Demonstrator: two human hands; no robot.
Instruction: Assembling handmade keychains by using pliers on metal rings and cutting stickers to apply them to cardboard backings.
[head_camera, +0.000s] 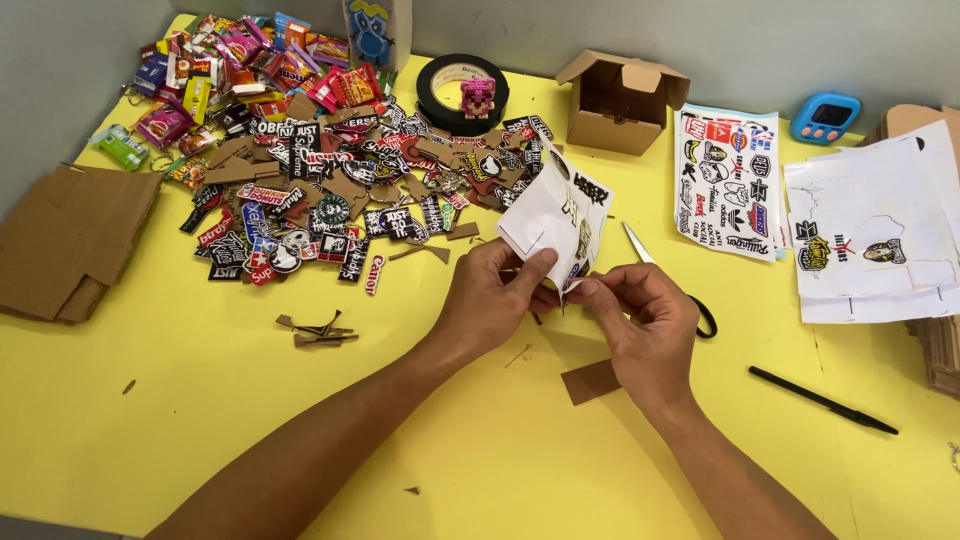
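Note:
Over the middle of a yellow table (480, 450), my left hand (495, 295) pinches the lower edge of a white sticker sheet (550, 215) that stands tilted upward, partly cut away. My right hand (645, 320) meets it at the sheet's bottom corner, fingertips pinching a small piece there. Scissors (640, 250) lie just behind my right hand, their black handle partly hidden by it. A small brown cardboard piece (590, 382) lies under my right wrist.
A heap of cut stickers on cardboard (330, 200) and candy wrappers (230, 70) fills the back left. Flat cardboard (70, 240) lies far left. Black tape roll (460, 90), open small box (620, 100), sticker sheets (730, 180) (870, 240), blue timer (826, 117), black pen (822, 400).

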